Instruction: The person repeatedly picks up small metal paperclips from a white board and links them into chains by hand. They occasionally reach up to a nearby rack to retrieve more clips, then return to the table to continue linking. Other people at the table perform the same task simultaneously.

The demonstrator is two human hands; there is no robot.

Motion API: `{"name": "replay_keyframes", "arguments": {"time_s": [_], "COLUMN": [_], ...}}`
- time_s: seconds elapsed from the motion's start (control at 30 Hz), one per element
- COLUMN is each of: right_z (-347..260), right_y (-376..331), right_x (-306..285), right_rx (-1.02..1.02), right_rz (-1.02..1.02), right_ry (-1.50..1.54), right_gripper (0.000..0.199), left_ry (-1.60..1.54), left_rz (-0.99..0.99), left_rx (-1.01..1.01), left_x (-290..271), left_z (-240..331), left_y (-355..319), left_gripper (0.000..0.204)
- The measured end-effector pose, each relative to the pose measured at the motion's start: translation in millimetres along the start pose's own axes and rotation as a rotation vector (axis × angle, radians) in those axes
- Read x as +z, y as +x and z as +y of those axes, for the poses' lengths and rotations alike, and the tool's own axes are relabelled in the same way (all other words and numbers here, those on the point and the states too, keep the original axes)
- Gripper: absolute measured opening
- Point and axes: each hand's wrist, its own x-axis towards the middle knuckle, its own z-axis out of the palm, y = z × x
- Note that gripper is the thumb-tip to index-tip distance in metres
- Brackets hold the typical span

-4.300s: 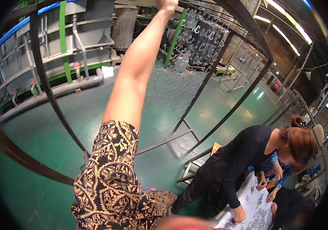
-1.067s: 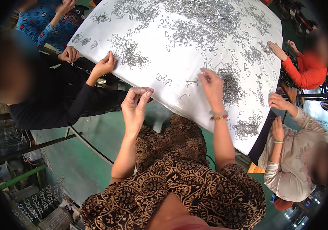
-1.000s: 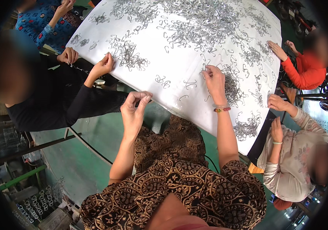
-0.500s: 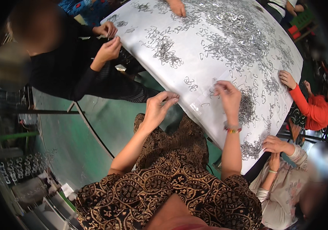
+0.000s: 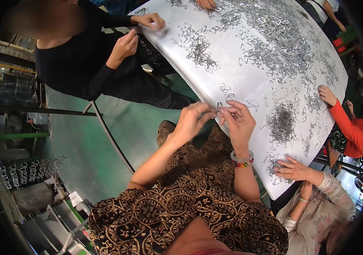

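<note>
My left hand (image 5: pixel 192 122) is closed in a pinch at the table's near edge. Whatever sits between its fingertips is too small to make out. Almost touching it, my right hand (image 5: pixel 238 122) pinches a small bent metal hook (image 5: pixel 218 105). On the white table (image 5: pixel 258 87), a few loose hooks (image 5: pixel 226 90) lie just beyond my fingers. A dense pile of grey S-shaped hooks (image 5: pixel 282 123) is to the right of my right hand, and another heap (image 5: pixel 200 51) lies farther off to the left.
A large spread of hooks (image 5: pixel 279 34) covers the table's far side. At the left, a person in black (image 5: pixel 79 59) works with both hands. A co-worker's hand (image 5: pixel 292 168) rests over hooks at the near right; a red sleeve (image 5: pixel 345 125) reaches in beyond it. Hooks hang at the lower left (image 5: pixel 18 174).
My right hand has come back from the tabletop to meet my left hand, bringing a hook. The person in black has stretched one hand onto the table.
</note>
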Motion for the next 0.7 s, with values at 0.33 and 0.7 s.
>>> {"name": "replay_keyframes", "arguments": {"time_s": [0.33, 0.7], "right_z": [-21.8, -14.0], "right_y": [11.5, -14.6], "right_x": [-0.4, -2.4], "right_rx": [-0.041, 0.067], "right_rz": [-0.032, -0.072], "right_ry": [0.162, 0.229], "right_gripper": [0.019, 0.016], "left_ry": [0.1, 0.82], "left_rz": [0.123, -0.087], "left_rx": [-0.105, 0.21], "left_x": [-32.6, -23.5], "left_z": [-50.4, -119.2], "left_y": [79.6, 151.2], "left_gripper": [0.02, 0.013]}}
